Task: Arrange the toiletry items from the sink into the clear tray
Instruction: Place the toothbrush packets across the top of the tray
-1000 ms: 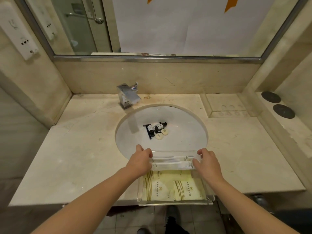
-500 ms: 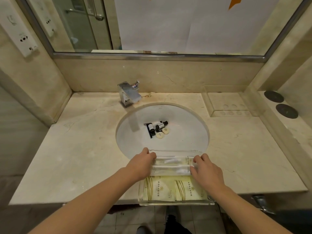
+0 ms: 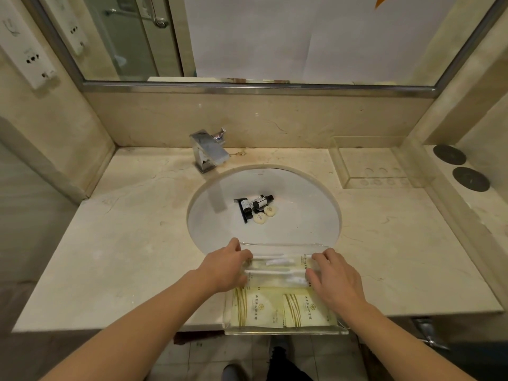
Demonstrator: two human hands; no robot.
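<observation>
Clear rigid tray [image 3: 286, 331] at counter front edge, near rim overhanging: two flat cream sachets [image 3: 258, 307] inside, two long wrapped white packets [image 3: 277, 268] across far end. Left hand [image 3: 224, 269] and right hand [image 3: 334, 281] on packet ends, fingers curled; exact pinch hard to make out. White round sink [image 3: 302, 215]: small dark bottles [image 3: 261, 202], two pale soap discs [image 3: 264, 214], touching in a cluster.

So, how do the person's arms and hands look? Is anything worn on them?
Both forearms are bare as far as the frame shows: no sleeves in view. The left hand and right hand wear no gloves, and I see no watch, ring or bracelet on them.
</observation>
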